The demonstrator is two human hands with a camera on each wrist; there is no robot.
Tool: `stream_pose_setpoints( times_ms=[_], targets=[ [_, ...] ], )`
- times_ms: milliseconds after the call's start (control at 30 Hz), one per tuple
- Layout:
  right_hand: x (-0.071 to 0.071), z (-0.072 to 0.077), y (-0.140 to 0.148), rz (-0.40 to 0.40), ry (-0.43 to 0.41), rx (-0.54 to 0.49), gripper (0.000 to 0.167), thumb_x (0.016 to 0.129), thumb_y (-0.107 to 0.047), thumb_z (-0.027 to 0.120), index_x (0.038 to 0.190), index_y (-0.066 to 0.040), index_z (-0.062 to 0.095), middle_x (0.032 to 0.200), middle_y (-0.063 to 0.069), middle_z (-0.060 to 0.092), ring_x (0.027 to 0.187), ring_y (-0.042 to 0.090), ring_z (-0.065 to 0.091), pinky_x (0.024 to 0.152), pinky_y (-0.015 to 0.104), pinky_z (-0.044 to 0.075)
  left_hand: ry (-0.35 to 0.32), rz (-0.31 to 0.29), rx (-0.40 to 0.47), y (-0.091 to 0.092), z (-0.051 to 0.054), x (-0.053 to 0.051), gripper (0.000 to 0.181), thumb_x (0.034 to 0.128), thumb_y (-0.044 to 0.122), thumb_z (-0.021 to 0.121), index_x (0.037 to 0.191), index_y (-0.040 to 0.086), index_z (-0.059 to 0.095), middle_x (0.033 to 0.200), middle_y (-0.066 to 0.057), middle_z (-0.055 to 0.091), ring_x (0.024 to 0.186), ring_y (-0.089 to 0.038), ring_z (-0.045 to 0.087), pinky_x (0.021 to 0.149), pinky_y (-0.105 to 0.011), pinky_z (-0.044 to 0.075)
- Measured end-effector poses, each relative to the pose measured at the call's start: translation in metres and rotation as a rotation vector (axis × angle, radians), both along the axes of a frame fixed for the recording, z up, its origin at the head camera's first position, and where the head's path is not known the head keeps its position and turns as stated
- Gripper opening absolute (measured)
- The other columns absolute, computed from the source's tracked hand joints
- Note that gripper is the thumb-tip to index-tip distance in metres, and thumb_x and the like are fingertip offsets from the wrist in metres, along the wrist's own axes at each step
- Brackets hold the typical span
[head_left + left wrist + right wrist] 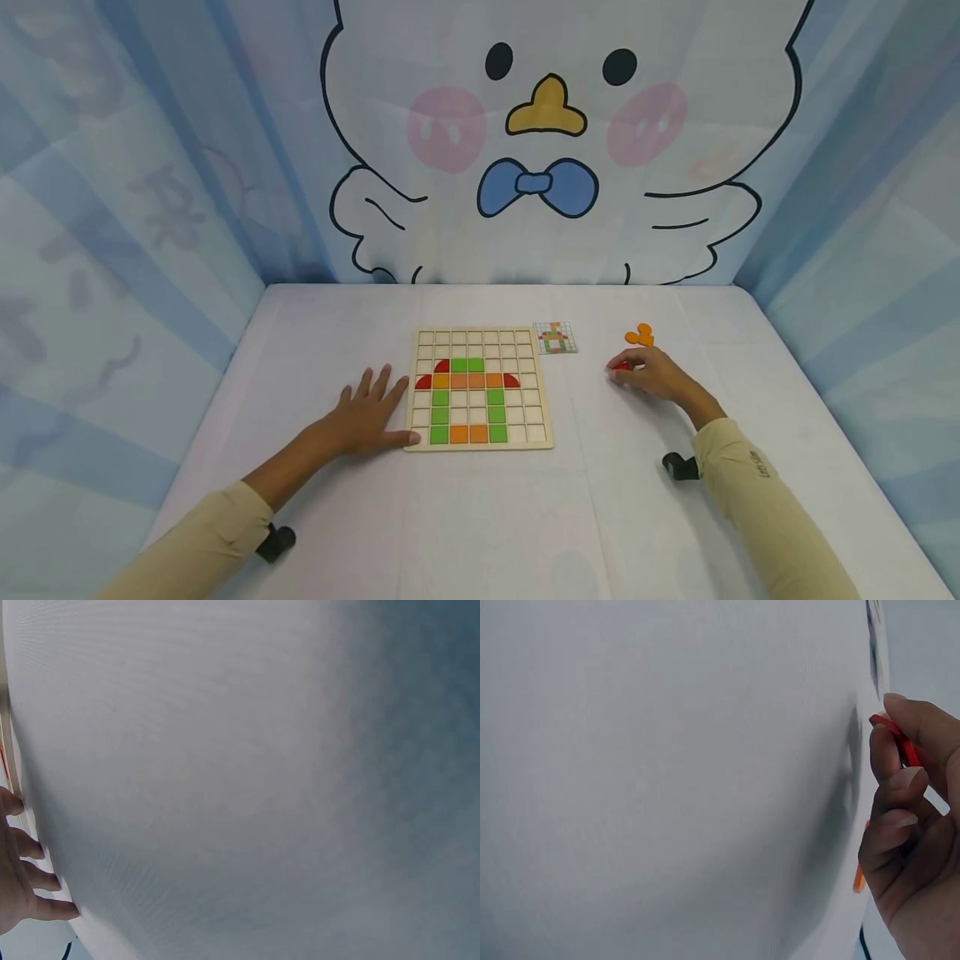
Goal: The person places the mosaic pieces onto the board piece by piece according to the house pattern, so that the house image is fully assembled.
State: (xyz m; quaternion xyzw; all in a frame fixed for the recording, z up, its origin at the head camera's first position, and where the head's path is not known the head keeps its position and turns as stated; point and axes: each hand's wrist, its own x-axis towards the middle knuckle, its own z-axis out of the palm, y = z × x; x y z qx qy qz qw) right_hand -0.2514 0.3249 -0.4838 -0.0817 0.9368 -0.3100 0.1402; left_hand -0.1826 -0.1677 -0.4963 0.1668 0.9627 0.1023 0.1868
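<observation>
My left hand [367, 421] lies with spread fingers at the left edge of a wooden grid board [547, 417], thumb touching its lower left corner. The left wrist view shows the same fingers [45, 907] at the frame's left edge. Green, orange and red tiles fill part of the board's squares, with red quarter-round pieces [512, 381] at the sides. Right of the board, my right hand [648, 372] pinches a small red piece [904, 742] between thumb and fingertips, just above the table. Fingers partly hide that piece, so its full shape cannot be made out.
A small pattern card [555, 337] lies by the board's upper right corner. Several orange rounded pieces [641, 335] sit on the white table [480, 517] just beyond my right hand. A curtain with a cartoon figure [540, 242] hangs behind the table.
</observation>
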Motion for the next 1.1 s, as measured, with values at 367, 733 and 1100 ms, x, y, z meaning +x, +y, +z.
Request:
stream_pose_setpoints(
  times_ms=[367, 733, 1100],
  targets=[
    [0.003, -0.001, -0.019, -0.008, -0.042, -0.082, 0.032, 0.098, -0.016, 0.063, 0.127, -0.003, 0.067, 0.121, 0.020, 0.063, 0.068, 0.020, 0.056, 0.061, 0.028, 0.050, 0.001, 0.000, 0.001, 0.001, 0.002, 0.001, 0.106, 0.0833, 0.076, 0.058, 0.161, 0.013, 0.021, 0.167, -0.023, 0.007, 0.152, -0.052, 0.005, 0.112, -0.076, 0.015],
    [0.000, 0.001, -0.042, -0.025, -0.097, -0.174, 0.037, 0.096, -0.020, 0.067, 0.131, -0.009, 0.064, 0.110, 0.015, 0.062, 0.065, 0.020, 0.056, 0.060, 0.028, 0.050, -0.003, 0.007, -0.001, 0.001, 0.002, 0.000, 0.106, 0.0831, 0.075, 0.059, 0.161, 0.013, 0.021, 0.167, -0.024, 0.008, 0.152, -0.053, 0.006, 0.113, -0.076, 0.014],
    [-0.010, -0.001, -0.089, 0.019, -0.065, -0.255, 0.033, 0.094, -0.020, 0.071, 0.126, -0.011, 0.068, 0.103, 0.011, 0.064, 0.062, 0.017, 0.054, 0.058, 0.027, 0.048, -0.013, 0.006, -0.007, 0.002, 0.003, -0.001, 0.106, 0.0833, 0.075, 0.058, 0.162, 0.015, 0.020, 0.168, -0.023, 0.007, 0.152, -0.052, 0.005, 0.113, -0.075, 0.014]
  ],
)
